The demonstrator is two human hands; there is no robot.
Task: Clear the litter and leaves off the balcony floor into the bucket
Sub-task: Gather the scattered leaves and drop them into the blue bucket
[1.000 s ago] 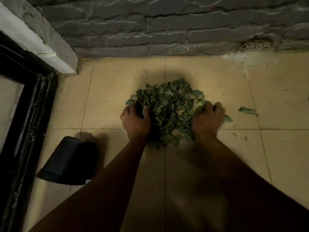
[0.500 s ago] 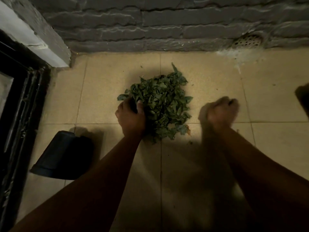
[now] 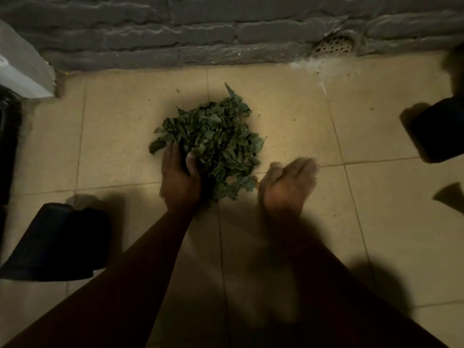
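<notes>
A heap of green leaves (image 3: 213, 144) lies on the beige tiled floor (image 3: 288, 109) near the stone wall. My left hand (image 3: 179, 174) is at the heap's near left edge, its fingers and thumb curled into the leaves. My right hand (image 3: 288, 187) is blurred, with fairly straight fingers, just right of the heap's near edge; I cannot tell whether it touches the leaves. A black bucket (image 3: 55, 242) lies on its side on the floor at the lower left, beyond my left forearm.
A grey stone wall (image 3: 200, 33) with a small drain grille (image 3: 334, 45) bounds the far side. A dark door frame (image 3: 7, 146) runs along the left. Another dark object (image 3: 437, 129) stands at the right edge.
My right hand left the heap, swung out to the right, and has come back close to its near right edge. The loose leaves at the right are gone. My left hand stayed put.
</notes>
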